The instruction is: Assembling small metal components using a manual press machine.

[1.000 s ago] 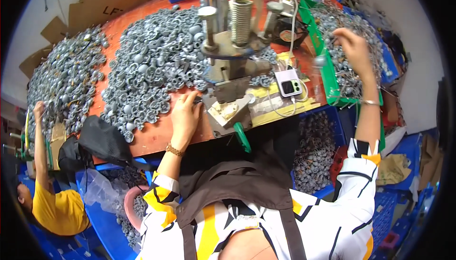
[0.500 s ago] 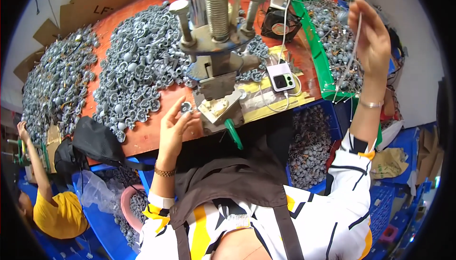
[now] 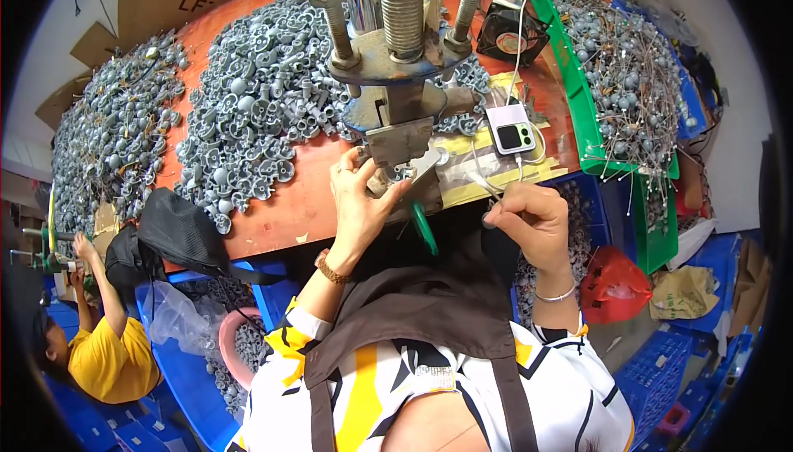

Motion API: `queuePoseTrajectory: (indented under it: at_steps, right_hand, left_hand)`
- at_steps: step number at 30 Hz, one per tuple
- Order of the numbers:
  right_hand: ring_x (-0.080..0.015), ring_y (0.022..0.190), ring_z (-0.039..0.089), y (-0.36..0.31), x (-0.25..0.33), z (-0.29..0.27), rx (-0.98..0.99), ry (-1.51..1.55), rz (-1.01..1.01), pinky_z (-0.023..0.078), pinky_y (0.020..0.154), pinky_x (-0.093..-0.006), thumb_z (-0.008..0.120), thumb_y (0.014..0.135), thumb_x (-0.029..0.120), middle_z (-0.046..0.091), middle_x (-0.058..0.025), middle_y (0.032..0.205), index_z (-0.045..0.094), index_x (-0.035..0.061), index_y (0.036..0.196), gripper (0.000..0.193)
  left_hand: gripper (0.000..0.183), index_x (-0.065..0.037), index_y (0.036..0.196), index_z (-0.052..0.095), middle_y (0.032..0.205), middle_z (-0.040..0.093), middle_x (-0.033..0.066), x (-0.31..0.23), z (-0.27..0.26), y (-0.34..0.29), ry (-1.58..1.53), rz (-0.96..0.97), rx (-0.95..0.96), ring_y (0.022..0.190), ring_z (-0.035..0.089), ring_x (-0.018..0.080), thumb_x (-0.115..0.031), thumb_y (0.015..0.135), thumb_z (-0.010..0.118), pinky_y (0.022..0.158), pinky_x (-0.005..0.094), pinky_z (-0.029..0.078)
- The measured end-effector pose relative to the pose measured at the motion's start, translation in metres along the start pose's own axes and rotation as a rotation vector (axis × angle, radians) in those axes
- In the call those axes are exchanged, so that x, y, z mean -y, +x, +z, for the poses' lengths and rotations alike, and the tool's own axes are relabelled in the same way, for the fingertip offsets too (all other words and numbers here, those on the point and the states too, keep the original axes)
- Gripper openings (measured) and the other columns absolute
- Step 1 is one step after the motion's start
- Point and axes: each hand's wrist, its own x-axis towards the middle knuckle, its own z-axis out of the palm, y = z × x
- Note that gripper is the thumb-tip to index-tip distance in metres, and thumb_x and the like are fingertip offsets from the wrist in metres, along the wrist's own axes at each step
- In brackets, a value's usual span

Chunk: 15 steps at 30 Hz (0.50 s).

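Observation:
My left hand (image 3: 362, 208) reaches to the press from the left, with its thumb and fingers around a small grey plastic part (image 3: 402, 173) at the fixture. The metal block (image 3: 400, 143) of the press is just above that part. Part of the fixture is hidden by the block and my fingers. To the right, my right hand (image 3: 535, 219) is closed in a pinch on a thin, light-coloured wire (image 3: 487, 185). The far end of the wire is hard to make out. Between my hands a green handle (image 3: 424, 230) sticks out below the fixture.
Grey plastic parts (image 3: 248, 121) are heaped left of the press, with another pile (image 3: 116, 130) further left. A green tray (image 3: 570, 92) of wired parts stands at the right. Nearby are a white device (image 3: 510, 130) and a black fan (image 3: 512, 35). A person in yellow (image 3: 111, 361) works at the left.
My right hand has come down and left from beside the green tray with the wire. My left hand has moved right with the grey part, up to the fixture under the press.

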Motion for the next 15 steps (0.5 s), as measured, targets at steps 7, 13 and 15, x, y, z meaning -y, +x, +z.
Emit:
queuePoseTrajectory:
  at_steps: [7,13,15]
  right_hand:
    - [-0.0133,0.061,0.061,0.000,0.016,0.013,-0.037,0.265,0.298,0.046,0.056,-0.0229,0.064,0.078,-0.005,0.066,-0.0108,0.075,0.069,-0.0054,0.086,0.010]
    - [-0.0121,0.057,0.057,0.005,0.007,0.019,0.190,0.072,0.122,0.039,0.051,-0.0232,0.065,0.082,0.004,0.062,-0.0072,0.066,0.070,-0.0033,0.082,0.009]
    - [-0.0116,0.058,0.056,0.006,0.002,0.021,0.266,0.009,0.027,0.039,0.050,-0.0237,0.065,0.083,0.006,0.061,-0.0065,0.066,0.070,-0.0032,0.085,0.010]
  left_hand:
    - [0.043,-0.004,0.110,0.062,0.114,0.059,0.0138,0.044,-0.031,0.024,0.144,0.173,-0.261,0.106,0.051,0.0311,-0.019,0.072,0.076,0.095,0.0423,0.038]
    - [0.031,-0.005,0.103,0.064,0.098,0.064,0.0110,0.091,-0.072,0.060,0.591,0.066,-0.249,0.094,0.056,0.0296,-0.013,0.075,0.072,0.086,0.0407,0.043]
    - [0.028,-0.005,0.102,0.064,0.097,0.064,0.0107,0.095,-0.072,0.060,0.586,0.099,-0.255,0.093,0.056,0.0290,-0.010,0.076,0.071,0.084,0.0396,0.044]
